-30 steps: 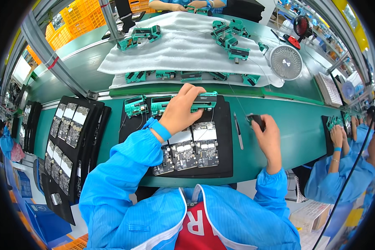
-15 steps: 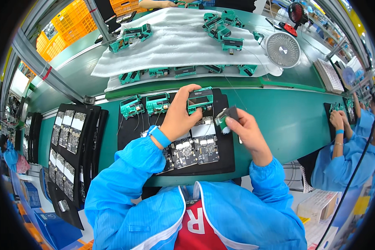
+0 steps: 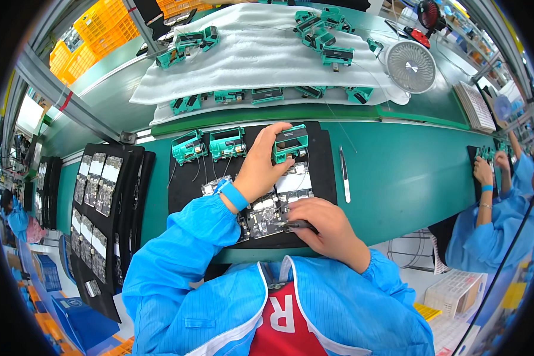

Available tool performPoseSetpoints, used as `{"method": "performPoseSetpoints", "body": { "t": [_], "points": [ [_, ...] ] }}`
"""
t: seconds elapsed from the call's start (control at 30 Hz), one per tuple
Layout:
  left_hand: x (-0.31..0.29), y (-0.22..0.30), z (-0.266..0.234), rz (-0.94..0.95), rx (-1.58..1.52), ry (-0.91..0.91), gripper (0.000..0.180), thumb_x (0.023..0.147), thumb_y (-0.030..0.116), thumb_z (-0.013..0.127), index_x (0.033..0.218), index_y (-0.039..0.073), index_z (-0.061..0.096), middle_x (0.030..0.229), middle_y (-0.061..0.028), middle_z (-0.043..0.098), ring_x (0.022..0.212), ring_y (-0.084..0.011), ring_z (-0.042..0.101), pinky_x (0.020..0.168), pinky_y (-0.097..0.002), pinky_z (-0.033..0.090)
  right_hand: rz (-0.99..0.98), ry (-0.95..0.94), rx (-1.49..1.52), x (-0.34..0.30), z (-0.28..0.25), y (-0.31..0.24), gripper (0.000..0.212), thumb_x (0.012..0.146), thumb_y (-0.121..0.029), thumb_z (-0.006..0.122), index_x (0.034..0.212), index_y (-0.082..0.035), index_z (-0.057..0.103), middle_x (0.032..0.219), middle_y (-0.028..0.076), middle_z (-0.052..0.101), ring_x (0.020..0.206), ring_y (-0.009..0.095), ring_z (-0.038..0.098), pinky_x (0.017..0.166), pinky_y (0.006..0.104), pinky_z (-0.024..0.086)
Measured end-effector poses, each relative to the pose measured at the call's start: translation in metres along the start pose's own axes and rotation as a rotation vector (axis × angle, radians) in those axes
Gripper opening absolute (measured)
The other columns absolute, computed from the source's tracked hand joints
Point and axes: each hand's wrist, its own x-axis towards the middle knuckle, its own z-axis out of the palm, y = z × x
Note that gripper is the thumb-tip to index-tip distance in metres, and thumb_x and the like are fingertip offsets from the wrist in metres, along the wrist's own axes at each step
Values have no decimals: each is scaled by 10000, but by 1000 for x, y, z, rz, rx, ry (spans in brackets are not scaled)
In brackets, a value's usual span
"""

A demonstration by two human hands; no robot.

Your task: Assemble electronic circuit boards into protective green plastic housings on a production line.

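Note:
My left hand point(image 3: 261, 169), with a blue band at its wrist, grips a green plastic housing point(image 3: 292, 134) at the far right of a black foam mat point(image 3: 321, 178). Its thumb and fingers close on the housing's left side. Low over the circuit boards point(image 3: 264, 221), my right hand point(image 3: 326, 230) is closed around a dark, narrow piece point(image 3: 301, 224), whose exact kind I cannot make out. Two more green housings point(image 3: 188, 147) with thin wires stand along the mat's far edge. A white strip point(image 3: 293, 182) covers part of the boards below the held housing.
Metal tweezers point(image 3: 345, 178) lie right of the mat. Black trays of boards point(image 3: 104, 184) stand at left. Beyond, white foam sheeting point(image 3: 249, 53) carries more green housings, beside a round white fan point(image 3: 410, 67). A co-worker in blue point(image 3: 486, 231) sits at right.
My right hand has come down and left from beside the mat onto the boards. The small green-and-black part it held no longer shows. Tweezers are uncovered. My left hand keeps the housing.

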Motion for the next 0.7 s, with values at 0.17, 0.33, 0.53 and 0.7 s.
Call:
{"method": "performPoseSetpoints", "body": {
  "t": [0.17,0.33,0.53,0.7],
  "points": [
    [-1,2,-2,-36,-36,-21,703,803,-15,762,1407,128,432,1260,-89,545,1080,-197,606,905,-339,544,51,-21,-10,-3,9,5,330,715,5,776,1026,-36,672,1045,142,712,1040,322,693,880,408,558],
    [-2,12,-5,-168,-151,-56,721,803,-23,765,1414,149,425,1163,-84,556,1025,-169,602,828,-320,569,59,-54,-55,-4,9,7,334,726,-18,770,1043,-42,667,1068,142,714,1030,321,695,879,408,561],
    [-1,9,-5,-178,-185,-63,739,796,-41,765,1420,159,423,1094,-75,545,959,-145,592,786,-300,565,68,-57,-73,-3,9,6,323,726,-22,767,1032,-48,669,1060,136,715,1020,316,697,870,407,565],
    [0,4,-2,-143,-140,-57,739,790,-52,763,1417,155,431,1138,-65,542,977,-159,580,808,-314,553,79,-68,-78,-1,8,4,320,725,-19,763,1029,-47,669,1054,134,714,1008,313,701,859,403,569]
  ]
}}
